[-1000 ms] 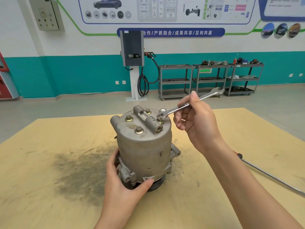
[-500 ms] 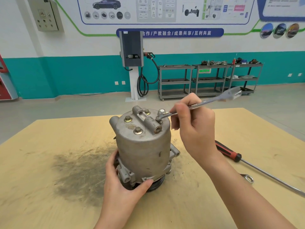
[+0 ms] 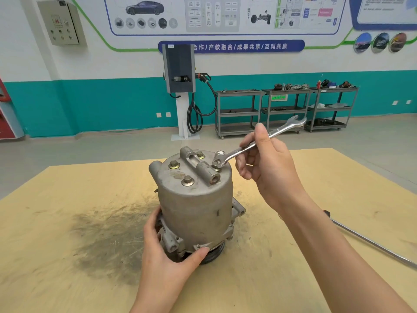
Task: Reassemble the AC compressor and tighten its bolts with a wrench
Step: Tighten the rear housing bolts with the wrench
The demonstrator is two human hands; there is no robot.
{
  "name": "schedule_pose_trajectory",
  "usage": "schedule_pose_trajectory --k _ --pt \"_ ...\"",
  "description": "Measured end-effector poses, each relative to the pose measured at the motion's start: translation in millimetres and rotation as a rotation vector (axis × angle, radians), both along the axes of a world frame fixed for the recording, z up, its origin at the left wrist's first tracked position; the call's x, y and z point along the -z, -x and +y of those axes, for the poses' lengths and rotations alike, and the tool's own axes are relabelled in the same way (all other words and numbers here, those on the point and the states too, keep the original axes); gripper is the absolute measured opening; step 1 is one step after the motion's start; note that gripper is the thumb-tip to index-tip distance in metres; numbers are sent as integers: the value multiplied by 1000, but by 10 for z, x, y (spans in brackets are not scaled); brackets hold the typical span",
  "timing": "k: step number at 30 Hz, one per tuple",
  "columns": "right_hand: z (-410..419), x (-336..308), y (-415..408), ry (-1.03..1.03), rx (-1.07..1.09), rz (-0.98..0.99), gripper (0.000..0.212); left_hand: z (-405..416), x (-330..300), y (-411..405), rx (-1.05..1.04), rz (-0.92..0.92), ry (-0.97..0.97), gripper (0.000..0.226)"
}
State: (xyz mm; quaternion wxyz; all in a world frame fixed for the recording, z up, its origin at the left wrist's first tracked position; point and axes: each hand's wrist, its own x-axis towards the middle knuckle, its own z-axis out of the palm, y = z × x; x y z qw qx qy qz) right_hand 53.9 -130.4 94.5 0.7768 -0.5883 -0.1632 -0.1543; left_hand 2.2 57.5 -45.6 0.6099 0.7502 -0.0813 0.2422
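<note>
A grey AC compressor stands upright on the wooden table. Several brass-washered bolts sit in its top face. My left hand grips the compressor's lower flange from the front left. My right hand holds a silver combination wrench by its shaft. The wrench's ring end sits over the bolt at the top right of the cover, and its open-jaw end points up and to the right.
A long chrome screwdriver shaft lies on the table to the right, partly behind my right forearm. A dark grease smear marks the table left of the compressor. Grey shelf carts and a charging post stand by the far wall.
My right hand swung the wrench handle right and then back toward the left, around the top-right bolt. My forearm now hides the screwdriver's red handle. The left hand has kept its hold.
</note>
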Motion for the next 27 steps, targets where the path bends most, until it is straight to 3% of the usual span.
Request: schedule_pose_trajectory --k 3,6,9,13,16,19,22,27 --pt "-27 17 -38 -69 -124 113 40 -2 3 3 -3 6 1 112" --pt "-11 43 -58 -67 -110 86 40 -5 3 2 0 10 -3 112" --pt "45 79 -16 51 67 -165 42 -10 -10 -2 6 13 0 110" --pt "103 90 93 385 387 -688 34 -8 -39 10 24 29 17 102" --pt "148 72 147 486 464 -838 47 -2 -7 7 11 11 8 108" --pt "121 21 168 293 393 -679 31 4 10 -5 8 7 1 111" --pt "51 -16 146 136 294 -434 39 7 11 -7 9 12 -3 110" --pt "21 6 21 66 75 -129 46 1 -23 1 14 29 2 113"
